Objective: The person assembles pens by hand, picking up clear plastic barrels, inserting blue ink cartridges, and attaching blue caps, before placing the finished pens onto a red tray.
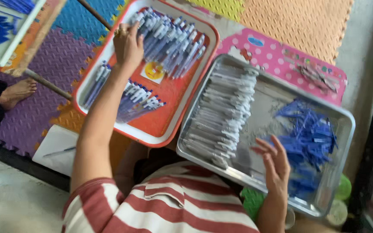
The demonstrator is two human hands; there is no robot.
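Many finished pens (169,41) fill the red tray (152,129) under your left hand (127,43), fingers clenched on one. Right hand (275,166) released over unassembled barrels (221,114) and blue parts (309,138); much remains.

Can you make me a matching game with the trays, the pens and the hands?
Things:
1. left hand
2. right hand
3. white pen barrels
4. loose blue pen parts

Places:
A. heaped at the right end of the metal tray
B. on the finished pens in the red tray
C. stacked at the left end of the metal tray
D. open, over the middle of the metal tray

Pairs: 1-B, 2-D, 3-C, 4-A
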